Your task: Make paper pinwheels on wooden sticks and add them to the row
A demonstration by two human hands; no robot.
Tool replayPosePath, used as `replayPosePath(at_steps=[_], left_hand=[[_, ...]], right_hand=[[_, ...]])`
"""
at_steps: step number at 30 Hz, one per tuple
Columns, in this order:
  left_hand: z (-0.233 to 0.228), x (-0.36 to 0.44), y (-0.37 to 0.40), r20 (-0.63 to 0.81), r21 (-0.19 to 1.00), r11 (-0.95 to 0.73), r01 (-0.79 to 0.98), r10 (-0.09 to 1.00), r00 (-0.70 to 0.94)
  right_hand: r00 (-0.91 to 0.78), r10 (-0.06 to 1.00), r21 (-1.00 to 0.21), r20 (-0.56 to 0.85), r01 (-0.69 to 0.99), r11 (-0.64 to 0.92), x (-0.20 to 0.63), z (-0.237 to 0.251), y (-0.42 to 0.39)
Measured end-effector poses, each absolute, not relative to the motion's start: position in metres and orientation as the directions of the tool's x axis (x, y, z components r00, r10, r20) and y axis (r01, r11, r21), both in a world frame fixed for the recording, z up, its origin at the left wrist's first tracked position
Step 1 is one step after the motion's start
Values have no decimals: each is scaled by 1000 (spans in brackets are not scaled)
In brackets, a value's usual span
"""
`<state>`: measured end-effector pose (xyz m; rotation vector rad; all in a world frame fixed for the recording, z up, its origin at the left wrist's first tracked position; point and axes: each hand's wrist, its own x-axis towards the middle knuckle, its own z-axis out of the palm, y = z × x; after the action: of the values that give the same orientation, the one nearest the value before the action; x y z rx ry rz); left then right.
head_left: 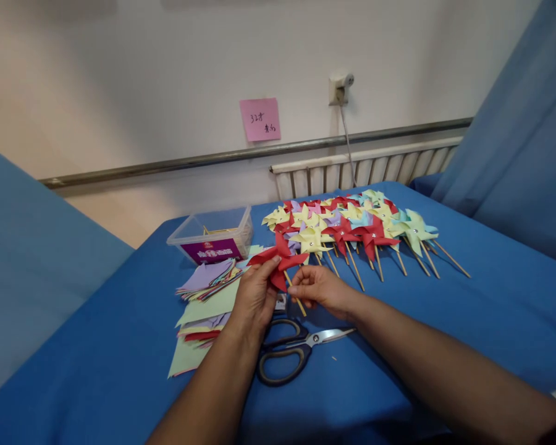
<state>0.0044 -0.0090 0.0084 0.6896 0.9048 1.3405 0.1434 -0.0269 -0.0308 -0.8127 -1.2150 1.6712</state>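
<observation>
Pinching a red paper pinwheel (pixel 278 262) by its blades, the left hand (pixel 254 296) closes lightly; the right hand (pixel 317 289) grips its thin stick near the table's (pixel 491 321) middle. Light, crushable paper probably suits holding by the stick. Scissors (pixel 291 349) lie just below.

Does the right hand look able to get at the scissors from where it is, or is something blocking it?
Probably yes. The scissors lie bare on the blue cloth just below the right hand, nothing on top. But that hand is pinching the red pinwheel's stick, so it is occupied.
</observation>
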Motion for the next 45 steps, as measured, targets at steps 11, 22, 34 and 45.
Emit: replayPosePath(at_steps=[11, 22, 34, 45], left_hand=[[13, 5, -8, -153, 861, 127, -492, 988, -13], [20, 7, -7, -175, 860, 127, -493, 983, -51], [23, 9, -6, -154, 856, 90, -510, 984, -85], [23, 13, -10, -113, 845, 78, -530, 993, -36]], right_hand=[[-386, 922, -970, -28, -214, -119, 142, -29, -23], [-342, 940, -984, -1, -169, -62, 139, -32, -15], [-326, 945, -992, 6, -123, -36, 140, -29, -12], [-244, 967, -992, 74, -114, 47, 141, -27, -14]])
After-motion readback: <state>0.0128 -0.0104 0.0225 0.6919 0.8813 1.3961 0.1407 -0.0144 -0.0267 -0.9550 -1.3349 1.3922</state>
